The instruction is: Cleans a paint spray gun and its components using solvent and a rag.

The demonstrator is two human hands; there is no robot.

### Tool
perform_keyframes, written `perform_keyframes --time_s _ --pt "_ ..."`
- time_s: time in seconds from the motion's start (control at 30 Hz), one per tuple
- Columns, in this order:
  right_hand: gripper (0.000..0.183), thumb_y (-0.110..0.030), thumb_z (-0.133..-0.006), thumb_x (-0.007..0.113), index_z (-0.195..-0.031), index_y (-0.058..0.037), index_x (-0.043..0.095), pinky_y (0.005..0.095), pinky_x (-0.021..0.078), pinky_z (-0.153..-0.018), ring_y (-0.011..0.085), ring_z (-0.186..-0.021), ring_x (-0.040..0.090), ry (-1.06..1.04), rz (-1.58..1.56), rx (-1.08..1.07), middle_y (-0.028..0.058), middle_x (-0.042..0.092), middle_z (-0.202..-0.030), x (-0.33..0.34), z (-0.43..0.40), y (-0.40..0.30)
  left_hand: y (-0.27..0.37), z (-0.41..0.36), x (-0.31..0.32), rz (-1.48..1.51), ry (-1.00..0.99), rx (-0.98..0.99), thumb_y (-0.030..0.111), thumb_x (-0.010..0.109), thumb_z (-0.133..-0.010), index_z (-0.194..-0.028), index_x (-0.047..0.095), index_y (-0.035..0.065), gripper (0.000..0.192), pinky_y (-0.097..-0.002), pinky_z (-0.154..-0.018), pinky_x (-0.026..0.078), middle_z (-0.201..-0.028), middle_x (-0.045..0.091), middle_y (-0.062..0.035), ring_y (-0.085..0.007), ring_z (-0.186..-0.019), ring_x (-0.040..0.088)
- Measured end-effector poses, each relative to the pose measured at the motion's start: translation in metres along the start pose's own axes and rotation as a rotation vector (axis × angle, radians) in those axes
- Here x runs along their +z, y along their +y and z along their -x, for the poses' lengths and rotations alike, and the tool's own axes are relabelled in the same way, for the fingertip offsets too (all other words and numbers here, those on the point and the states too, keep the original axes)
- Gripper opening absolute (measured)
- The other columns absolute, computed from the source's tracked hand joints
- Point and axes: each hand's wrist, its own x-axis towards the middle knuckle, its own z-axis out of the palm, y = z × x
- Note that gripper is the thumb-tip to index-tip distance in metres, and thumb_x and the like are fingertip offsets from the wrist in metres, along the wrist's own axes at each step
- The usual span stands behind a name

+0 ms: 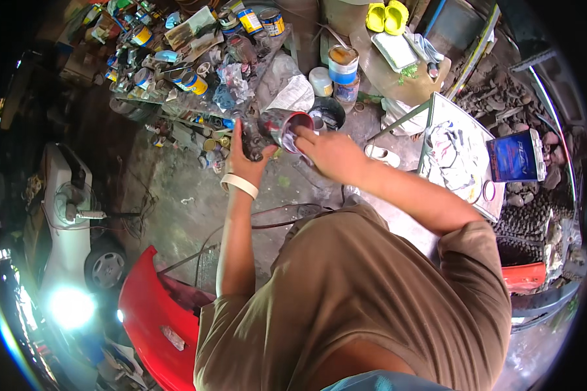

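My left hand (244, 168), with a pale band at the wrist, grips what looks like a paint spray gun (252, 139), dark and stained. Joined to the gun is a metal cup (275, 121), tipped on its side with its red-coated mouth facing right. The fingers of my right hand (340, 155) reach into that mouth and press a crumpled whitish rag or paper (288, 140) against the inside. My right fingertips are partly hidden by the cup's rim. Both hands are above the concrete floor (176, 195).
Ahead, a cluttered workbench (176, 105) carries several paint cans (194, 83). A white-topped stand (462, 117) at right holds stained paper and a lid, with a blue tin (513, 156) beside it. A red car bumper (161, 322) lies lower left; a hose (279, 225) crosses the floor.
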Motion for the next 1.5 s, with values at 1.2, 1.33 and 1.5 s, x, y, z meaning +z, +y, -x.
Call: perform_keyframes --time_s 1.2,1.33,1.5 --pt "0.019 -0.019 -0.09 0.058 -0.103 -0.0051 0.061 0.0476 0.052 -0.068 0.0398 -0.081 0.064 0.155 -0.209 0.678 0.0181 0.064 -0.096 0.027 0.006 0.008 0.006 0.017 0.054 -0.198 0.008 -0.287 0.029 0.082 -0.074 -0.144 0.036 0.0031 0.089 -0.0377 -0.099 0.045 -0.136 0.052 -0.0214 -0.0328 -0.119 0.056" --pt "0.017 -0.011 -0.085 0.059 -0.101 -0.0038 0.06 0.0473 0.0512 -0.07 0.0384 -0.082 0.064 0.239 -0.239 0.499 0.0177 0.064 -0.092 0.025 0.012 0.025 -0.003 0.023 0.047 -0.105 -0.137 -0.406 0.035 0.078 -0.077 -0.144 0.037 0.0052 0.084 -0.0375 -0.102 0.043 -0.137 0.051 -0.0213 -0.0319 -0.122 0.054" --pt "0.022 -0.007 -0.082 0.058 -0.104 -0.0065 0.058 0.0397 0.0486 -0.076 0.0298 -0.08 0.064 0.191 -0.088 0.077 0.0114 0.065 -0.094 -0.002 0.01 0.036 -0.004 0.025 0.024 -0.117 -0.33 -0.373 0.045 0.071 -0.082 -0.143 0.042 0.0093 0.077 -0.0388 -0.105 0.039 -0.138 0.051 -0.0211 -0.0329 -0.127 0.05"
